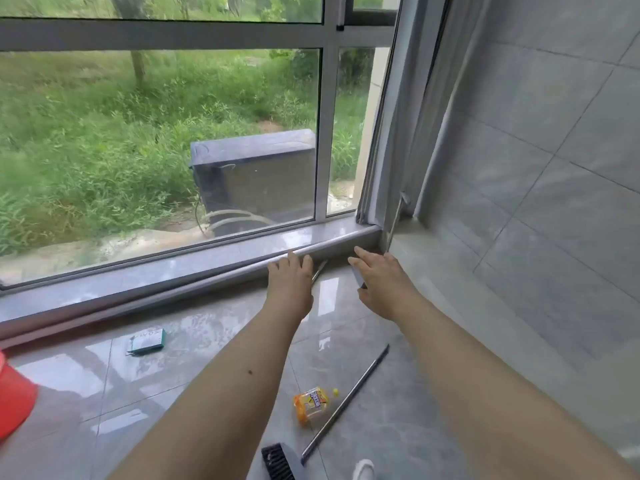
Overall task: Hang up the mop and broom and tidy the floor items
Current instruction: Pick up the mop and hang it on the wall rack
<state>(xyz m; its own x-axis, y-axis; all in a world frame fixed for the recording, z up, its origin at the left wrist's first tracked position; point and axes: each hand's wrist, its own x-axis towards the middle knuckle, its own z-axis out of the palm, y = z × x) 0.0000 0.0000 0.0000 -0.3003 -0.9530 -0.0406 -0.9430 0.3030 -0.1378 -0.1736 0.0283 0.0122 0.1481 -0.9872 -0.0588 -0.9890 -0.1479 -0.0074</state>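
Both my arms reach toward the low window sill (173, 271). My left hand (291, 284) is spread flat, fingers apart, and holds nothing. A thin metal rod (320, 268) pokes out from under it on the floor by the sill. My right hand (382, 284) has its fingers stretched out over a small grey piece (356, 277); whether it grips the piece is unclear. A broom lies on the floor near me, its metal handle (346, 400) running to a grey head with black bristles (277, 462). Another thin rod (394, 220) leans in the corner.
On the glossy tiled floor lie a yellow snack packet (311, 405), a teal box (147, 341) and, at the left edge, a red bucket (14, 400). A grey curtain (391, 150) hangs in the corner, and a tiled wall (536, 168) is on the right.
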